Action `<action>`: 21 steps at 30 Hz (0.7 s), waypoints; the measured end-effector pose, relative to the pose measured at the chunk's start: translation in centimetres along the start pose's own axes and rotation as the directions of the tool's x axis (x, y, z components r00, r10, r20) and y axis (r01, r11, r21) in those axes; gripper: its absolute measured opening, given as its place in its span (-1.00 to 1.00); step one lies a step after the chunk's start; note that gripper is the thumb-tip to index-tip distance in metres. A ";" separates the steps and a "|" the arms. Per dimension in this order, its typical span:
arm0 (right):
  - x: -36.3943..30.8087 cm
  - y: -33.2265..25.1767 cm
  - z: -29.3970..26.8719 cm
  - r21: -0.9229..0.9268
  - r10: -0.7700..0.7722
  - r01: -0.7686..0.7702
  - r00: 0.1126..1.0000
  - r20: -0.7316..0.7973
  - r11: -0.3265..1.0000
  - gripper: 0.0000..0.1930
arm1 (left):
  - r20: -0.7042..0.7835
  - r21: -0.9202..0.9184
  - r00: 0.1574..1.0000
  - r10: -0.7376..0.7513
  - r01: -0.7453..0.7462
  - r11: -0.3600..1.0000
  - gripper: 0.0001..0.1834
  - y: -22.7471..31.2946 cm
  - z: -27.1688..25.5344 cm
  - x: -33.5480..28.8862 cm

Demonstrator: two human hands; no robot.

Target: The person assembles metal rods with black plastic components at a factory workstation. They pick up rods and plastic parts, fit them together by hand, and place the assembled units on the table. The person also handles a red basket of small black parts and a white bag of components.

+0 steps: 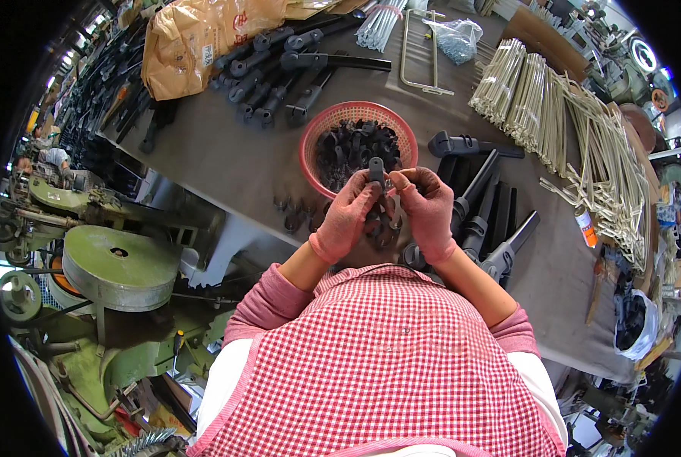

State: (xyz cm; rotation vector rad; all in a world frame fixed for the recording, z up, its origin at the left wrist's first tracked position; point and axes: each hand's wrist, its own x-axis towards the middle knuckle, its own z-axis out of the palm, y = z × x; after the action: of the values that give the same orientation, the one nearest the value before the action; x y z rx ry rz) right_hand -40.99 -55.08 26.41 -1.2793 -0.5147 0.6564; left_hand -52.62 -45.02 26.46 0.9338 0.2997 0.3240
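Both of my hands wear dusty pink work gloves and meet just in front of the red plastic basket [410, 139]. My left hand [343, 222] is closed, pinching a small dark grey part with a rounded tab and a hole [376, 169]. Beside it my right hand [430, 215] is also closed, its thumb and fingertips pressed together near that part; what they pinch is too small to make out. Curved black clips [355, 145] fill the basket. More loose clips [293, 219] lie left of my left wrist, and others sit beneath my hands, partly hidden.
Black tubes with jointed ends [477, 228] lie right of my hands; more [279, 72] are at the far left. Bundled metal rods [527, 114] line the right side, near a metal wire frame [420, 53]. A brown paper sack [177, 57] stands far left. Green machinery [119, 255] is left of the table.
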 end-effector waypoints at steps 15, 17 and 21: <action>-4.5 3.9 -0.7 -0.087 0.691 -0.707 0.645 0.325 0.702 -0.81 | -0.129 0.053 0.972 -0.198 0.206 0.977 -0.89 -6.3 -6.3 -8.7; -4.5 4.4 0.0 -0.197 0.703 -0.680 0.641 0.307 0.706 -0.83 | -0.168 -0.025 0.957 -0.236 0.235 0.972 -0.90 -6.4 -6.3 -9.7; -3.6 4.8 1.1 -0.403 0.740 -0.621 0.544 0.396 0.672 -0.80 | -0.272 -0.115 0.939 -0.209 0.184 0.976 -0.77 -7.1 -5.8 -11.0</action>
State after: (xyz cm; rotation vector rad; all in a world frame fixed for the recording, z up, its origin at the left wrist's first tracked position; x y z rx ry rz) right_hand -45.05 -56.10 21.97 -1.5074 -0.5303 1.7184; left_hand -63.88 -49.11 18.63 0.7624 0.6331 0.2834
